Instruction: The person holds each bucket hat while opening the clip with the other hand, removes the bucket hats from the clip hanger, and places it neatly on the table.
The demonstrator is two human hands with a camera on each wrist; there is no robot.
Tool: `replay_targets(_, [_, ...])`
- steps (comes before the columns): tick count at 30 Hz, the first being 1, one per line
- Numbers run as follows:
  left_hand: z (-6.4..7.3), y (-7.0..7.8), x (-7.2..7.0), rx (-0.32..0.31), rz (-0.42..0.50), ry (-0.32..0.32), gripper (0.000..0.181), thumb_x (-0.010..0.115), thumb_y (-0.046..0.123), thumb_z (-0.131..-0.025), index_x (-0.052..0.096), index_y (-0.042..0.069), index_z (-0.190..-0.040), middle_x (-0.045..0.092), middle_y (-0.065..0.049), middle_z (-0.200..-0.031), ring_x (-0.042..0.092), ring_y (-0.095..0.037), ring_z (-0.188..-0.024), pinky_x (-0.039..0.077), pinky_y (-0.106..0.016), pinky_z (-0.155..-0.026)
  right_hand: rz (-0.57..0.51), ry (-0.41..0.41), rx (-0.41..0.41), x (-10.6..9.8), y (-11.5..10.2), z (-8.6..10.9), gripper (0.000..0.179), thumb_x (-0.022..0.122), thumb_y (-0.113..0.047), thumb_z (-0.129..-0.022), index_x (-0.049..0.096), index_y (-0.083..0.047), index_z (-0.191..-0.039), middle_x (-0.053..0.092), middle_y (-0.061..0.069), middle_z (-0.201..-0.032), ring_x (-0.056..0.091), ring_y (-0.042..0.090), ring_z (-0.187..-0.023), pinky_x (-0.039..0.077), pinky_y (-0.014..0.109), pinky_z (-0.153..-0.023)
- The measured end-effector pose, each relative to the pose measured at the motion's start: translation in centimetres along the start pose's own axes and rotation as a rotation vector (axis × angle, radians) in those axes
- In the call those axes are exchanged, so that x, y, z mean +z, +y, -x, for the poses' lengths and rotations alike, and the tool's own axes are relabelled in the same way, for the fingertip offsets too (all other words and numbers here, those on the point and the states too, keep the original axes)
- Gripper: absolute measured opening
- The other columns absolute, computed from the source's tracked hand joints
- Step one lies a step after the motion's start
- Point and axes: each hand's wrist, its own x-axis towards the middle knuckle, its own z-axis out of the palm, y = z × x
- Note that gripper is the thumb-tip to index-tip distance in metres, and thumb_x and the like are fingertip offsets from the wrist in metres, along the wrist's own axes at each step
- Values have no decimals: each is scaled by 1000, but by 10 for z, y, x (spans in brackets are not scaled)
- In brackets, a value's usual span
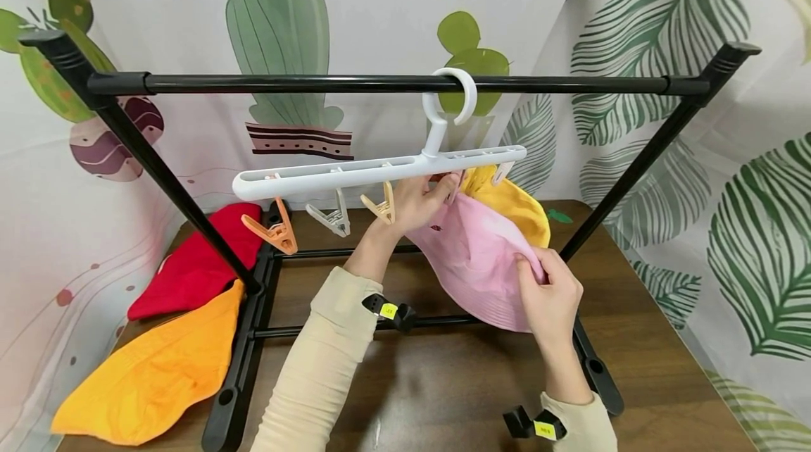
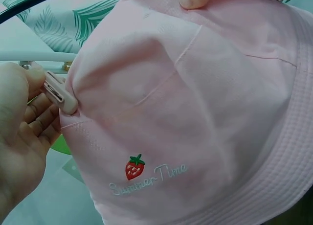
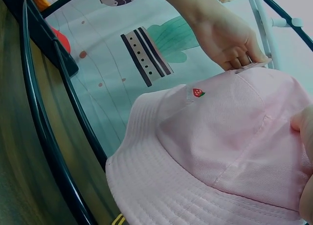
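Observation:
A pink bucket hat [image 1: 475, 262] with a small strawberry embroidery [image 2: 134, 167] hangs below a white clip hanger [image 1: 374, 172]. My left hand [image 1: 418, 204] pinches a pale pink clip [image 2: 61, 95] whose jaws are on the crown's edge. On the hat's other side, my right hand [image 1: 556, 297] grips the pink fabric between thumb and fingers. Behind it a yellow hat [image 1: 524, 211] hangs by a whitish clip [image 1: 503, 172] at the hanger's right end. Orange [image 1: 275, 230], grey [image 1: 332, 216] and pale yellow clips [image 1: 383, 205] dangle from the hanger's left half.
The hanger's hook sits over the top bar [image 1: 285, 84] of a black rack standing on a brown wooden table [image 1: 443, 381]. Left of the rack lie a red hat [image 1: 203, 258] and an orange hat [image 1: 158, 367]. Patterned curtains [image 1: 386, 8] rise behind.

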Motion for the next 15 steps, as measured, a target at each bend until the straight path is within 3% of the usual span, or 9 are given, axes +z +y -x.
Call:
replay_targets(9, [-1, -1, 0, 24, 59, 10, 10, 51, 7, -93, 57, 0, -92, 54, -13, -63, 51, -18, -63, 43, -25, -67, -1, -12, -12, -6, 6, 1, 3, 69, -4, -77, 68, -1, -76, 60, 6, -68, 42, 0, -61, 31, 13, -55])
replay_targets(15, [0, -1, -1, -7, -19, 34, 16, 54, 14, -93, 60, 3, -102, 60, -8, -80, 56, -15, -77, 46, -25, -76, -1, -7, -33, -13, -1, -1, 4, 68, -1, -77, 67, 3, -75, 60, 10, -68, 42, -1, -62, 31, 9, -56])
